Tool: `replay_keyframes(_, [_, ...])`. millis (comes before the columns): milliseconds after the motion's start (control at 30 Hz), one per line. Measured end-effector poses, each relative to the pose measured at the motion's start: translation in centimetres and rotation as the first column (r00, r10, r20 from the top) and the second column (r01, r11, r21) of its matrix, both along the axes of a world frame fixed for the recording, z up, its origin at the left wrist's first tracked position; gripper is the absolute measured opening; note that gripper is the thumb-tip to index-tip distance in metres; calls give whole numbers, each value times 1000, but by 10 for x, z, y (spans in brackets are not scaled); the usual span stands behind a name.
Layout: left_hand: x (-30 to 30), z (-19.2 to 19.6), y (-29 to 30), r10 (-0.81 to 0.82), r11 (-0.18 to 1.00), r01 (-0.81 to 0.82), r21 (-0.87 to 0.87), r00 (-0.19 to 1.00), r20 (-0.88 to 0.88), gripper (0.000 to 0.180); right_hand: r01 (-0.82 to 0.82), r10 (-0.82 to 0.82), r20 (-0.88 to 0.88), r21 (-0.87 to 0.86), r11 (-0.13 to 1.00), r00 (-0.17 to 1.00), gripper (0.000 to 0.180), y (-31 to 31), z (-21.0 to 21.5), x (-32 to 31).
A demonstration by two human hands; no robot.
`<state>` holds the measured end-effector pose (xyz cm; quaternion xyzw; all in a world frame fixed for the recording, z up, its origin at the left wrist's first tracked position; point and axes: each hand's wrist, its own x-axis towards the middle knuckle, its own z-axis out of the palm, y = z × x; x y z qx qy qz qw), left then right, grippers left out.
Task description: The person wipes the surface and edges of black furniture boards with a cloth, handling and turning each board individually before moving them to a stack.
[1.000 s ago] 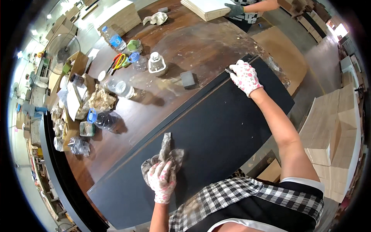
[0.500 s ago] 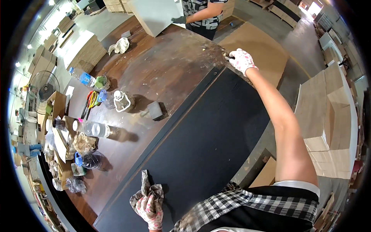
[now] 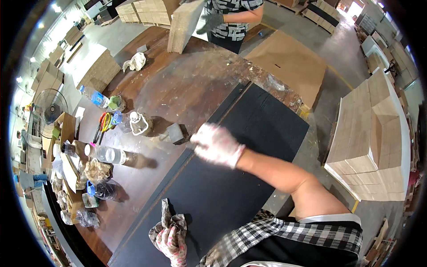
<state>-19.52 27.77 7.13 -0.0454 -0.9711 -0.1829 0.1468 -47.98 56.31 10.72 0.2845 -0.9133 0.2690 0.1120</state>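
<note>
A black board (image 3: pixel 262 129) lies across the table in front of me, with a narrow brown line running along its left side. My left hand (image 3: pixel 171 244), in a white glove with pink spots, is closed on a crumpled, stained rag (image 3: pixel 167 219) at the board's near end. Over the board's left edge hovers my right hand (image 3: pixel 217 144), gloved alike; motion smears its fingers, and whether they hold anything cannot be made out. Just left of it a dark grey block (image 3: pixel 176 133) sits on the brown tabletop (image 3: pixel 178 84).
Plastic bottles (image 3: pixel 111 155), a handled jug (image 3: pixel 140 123) and scissors (image 3: pixel 106 121) stand or lie at the left. A white crumpled cloth (image 3: pixel 134 62) lies farther back. Across the table a person's dark-gloved hand (image 3: pixel 210 23) is at an upright panel (image 3: pixel 184 26). Stacked boards (image 3: pixel 364 142) stand at the right.
My right hand has swept from the board's far corner back and left to beside the grey block. My left hand stays on the rag. The other person's panel has shifted right and turned.
</note>
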Motion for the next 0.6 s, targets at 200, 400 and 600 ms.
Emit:
replay_keyframes(200, [-6,6,5,-6,999,5,34,1000,19,27,561,-571,-96,373,739,816,27,169,29,-93])
replay_keyframes(400, [-4,7,4,6,999,-5,41,1000,-11,27,472,-530,21,423,773,848,31,158,31,-94])
replay_keyframes(600, [-2,13,-4,1,997,-5,73,999,53,30,346,-371,-15,396,850,928,24,86,19,-37])
